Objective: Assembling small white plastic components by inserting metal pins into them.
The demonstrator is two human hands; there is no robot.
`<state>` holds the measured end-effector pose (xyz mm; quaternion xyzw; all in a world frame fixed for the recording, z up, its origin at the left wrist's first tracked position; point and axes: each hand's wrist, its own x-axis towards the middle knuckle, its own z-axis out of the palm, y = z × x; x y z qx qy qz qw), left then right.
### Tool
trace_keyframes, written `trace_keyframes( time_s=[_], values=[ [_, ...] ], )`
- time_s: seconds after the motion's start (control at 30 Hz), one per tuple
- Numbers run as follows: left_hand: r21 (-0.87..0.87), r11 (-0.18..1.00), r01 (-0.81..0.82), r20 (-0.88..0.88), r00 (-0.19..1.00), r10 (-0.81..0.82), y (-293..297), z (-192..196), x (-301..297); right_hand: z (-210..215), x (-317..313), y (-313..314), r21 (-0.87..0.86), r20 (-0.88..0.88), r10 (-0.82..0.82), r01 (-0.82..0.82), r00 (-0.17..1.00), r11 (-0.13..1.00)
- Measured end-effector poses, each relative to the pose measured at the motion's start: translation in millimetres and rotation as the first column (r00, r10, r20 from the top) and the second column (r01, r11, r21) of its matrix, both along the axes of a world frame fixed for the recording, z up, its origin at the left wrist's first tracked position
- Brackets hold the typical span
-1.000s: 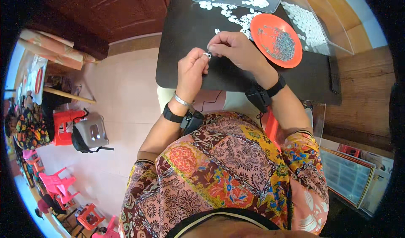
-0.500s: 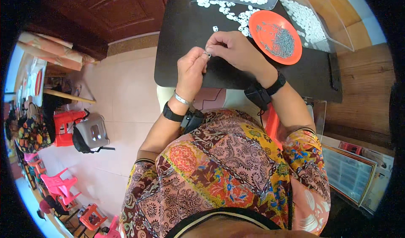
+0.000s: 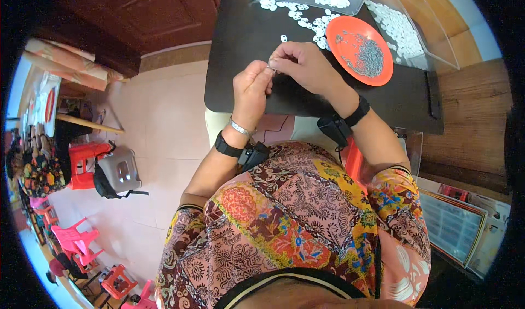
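Note:
My left hand [image 3: 252,87] and my right hand [image 3: 301,62] meet over the dark table, both with fingers pinched together. Between their fingertips is a small white plastic clip [image 3: 272,68], mostly covered by the fingers. A single loose white clip [image 3: 284,38] lies just beyond my hands. To the right of them, an orange-red plate [image 3: 338,30] holds a heap of thin grey nails [image 3: 369,58]. More white clips [image 3: 313,24] are scattered on the table between the plate and a clear tray [image 3: 350,10] of the same pieces.
Another clear container [image 3: 445,54] with many white clips stands at the far right. The black table [image 3: 229,52] ends just in front of my body. On the floor to the left are a grey stool [image 3: 123,169], red stools and a pink chair [image 3: 76,235].
Both hands stay together and shift very slightly to the right along with the view. The clip between the fingertips is more hidden now than before.

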<state>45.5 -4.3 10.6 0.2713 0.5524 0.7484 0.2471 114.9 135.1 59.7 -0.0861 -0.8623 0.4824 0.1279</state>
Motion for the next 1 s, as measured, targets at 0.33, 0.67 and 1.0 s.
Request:
trace_keyframes(
  time_s=[0.33,0.67,1.0],
  values=[
    [-0.018,1.0,0.001,-0.016,1.0,-0.001,0,0,-1,8,1,24,-0.031,0.011,0.126,-0.126,0.992,0.992],
    [-0.06,0.998,0.005,-0.11,0.994,-0.012,0,4,-1,18,-3,11,0.308,0.047,0.137,-0.145,0.989,0.94],
    [-0.035,0.999,0.004,-0.019,1.0,-0.005,-1,5,-1,34,2,75,-0.269,-0.226,-0.352,0.29,0.908,0.919]
  ],
)
